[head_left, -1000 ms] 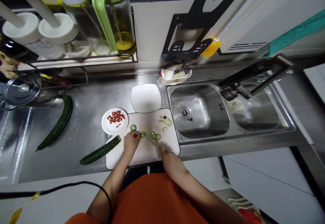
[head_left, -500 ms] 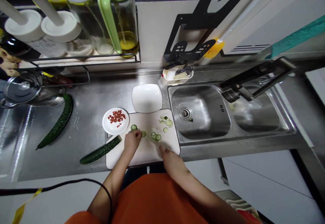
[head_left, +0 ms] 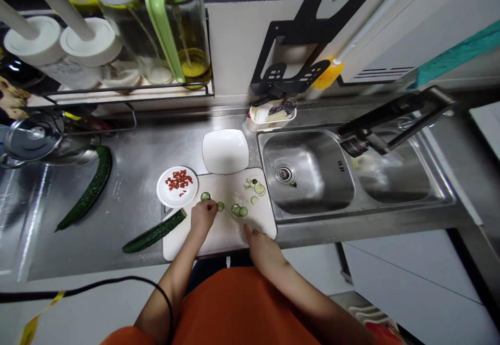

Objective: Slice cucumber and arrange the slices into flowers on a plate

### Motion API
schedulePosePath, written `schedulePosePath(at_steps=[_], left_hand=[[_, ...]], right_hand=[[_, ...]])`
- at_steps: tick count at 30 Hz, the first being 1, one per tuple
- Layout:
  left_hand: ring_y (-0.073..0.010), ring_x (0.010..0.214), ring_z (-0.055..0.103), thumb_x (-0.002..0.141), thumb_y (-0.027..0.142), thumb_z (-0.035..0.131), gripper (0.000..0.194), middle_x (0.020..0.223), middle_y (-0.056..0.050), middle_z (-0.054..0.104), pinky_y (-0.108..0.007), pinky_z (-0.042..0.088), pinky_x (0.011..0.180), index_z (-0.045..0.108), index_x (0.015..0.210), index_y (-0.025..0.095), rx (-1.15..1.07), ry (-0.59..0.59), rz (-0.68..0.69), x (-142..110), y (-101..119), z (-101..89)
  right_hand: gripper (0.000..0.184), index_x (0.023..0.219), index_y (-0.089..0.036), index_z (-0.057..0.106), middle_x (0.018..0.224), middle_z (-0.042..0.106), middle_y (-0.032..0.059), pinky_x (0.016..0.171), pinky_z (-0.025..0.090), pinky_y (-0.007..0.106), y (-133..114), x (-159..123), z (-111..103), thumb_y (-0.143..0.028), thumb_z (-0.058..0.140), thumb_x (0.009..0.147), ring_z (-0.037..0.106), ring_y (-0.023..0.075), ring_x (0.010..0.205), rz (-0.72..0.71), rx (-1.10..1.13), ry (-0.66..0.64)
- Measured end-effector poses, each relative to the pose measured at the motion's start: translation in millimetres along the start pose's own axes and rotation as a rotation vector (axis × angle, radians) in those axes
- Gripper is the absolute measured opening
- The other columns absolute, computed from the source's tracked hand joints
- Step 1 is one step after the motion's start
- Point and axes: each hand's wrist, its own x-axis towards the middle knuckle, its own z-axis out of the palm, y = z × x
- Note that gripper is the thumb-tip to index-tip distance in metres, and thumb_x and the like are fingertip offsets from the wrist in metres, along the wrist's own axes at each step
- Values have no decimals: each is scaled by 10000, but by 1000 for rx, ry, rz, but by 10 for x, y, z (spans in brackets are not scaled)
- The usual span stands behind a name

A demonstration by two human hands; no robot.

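Note:
My left hand (head_left: 202,217) rests on the white cutting board (head_left: 219,238), fingers curled down on a small cucumber piece (head_left: 220,206). My right hand (head_left: 262,246) is closed at the board's near right edge, gripping a knife whose thin blade (head_left: 234,217) points toward the left hand. Cut cucumber slices lie on the board: one (head_left: 205,196) by the left hand, a pair (head_left: 239,210) in the middle, several (head_left: 255,187) at the far right corner. A half cucumber (head_left: 154,233) lies with its cut end on the board's left edge.
A small plate of red bits (head_left: 177,187) and an empty white square dish (head_left: 225,150) stand beyond the board. A whole cucumber (head_left: 88,191) lies at the left, near a pot lid (head_left: 33,139). The sink (head_left: 307,175) with its tap (head_left: 390,118) is at the right.
My right hand has edged slightly left along the board's near edge. My left hand and the slices stay where they were.

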Motion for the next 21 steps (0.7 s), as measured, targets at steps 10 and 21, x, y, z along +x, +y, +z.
schedulePosePath(at_steps=[10, 21], left_hand=[[-121, 677, 611, 756, 262, 560, 161, 735, -4, 704, -206, 389, 672, 712, 774, 212, 7, -7, 0, 17, -28, 16], [-113, 651, 595, 777, 279, 551, 162, 699, 4, 683, -203, 380, 650, 695, 743, 213, 21, 10, 53, -36, -5, 11]], right_hand=[[450, 1188, -159, 512, 1001, 663, 134, 672, 480, 275, -58, 27, -32, 3, 290, 832, 658, 240, 915, 30, 55, -54], [508, 1234, -157, 489, 1030, 663, 135, 668, 463, 278, 87, 5, 122, 22, 297, 798, 652, 240, 925, 46, 90, -71]])
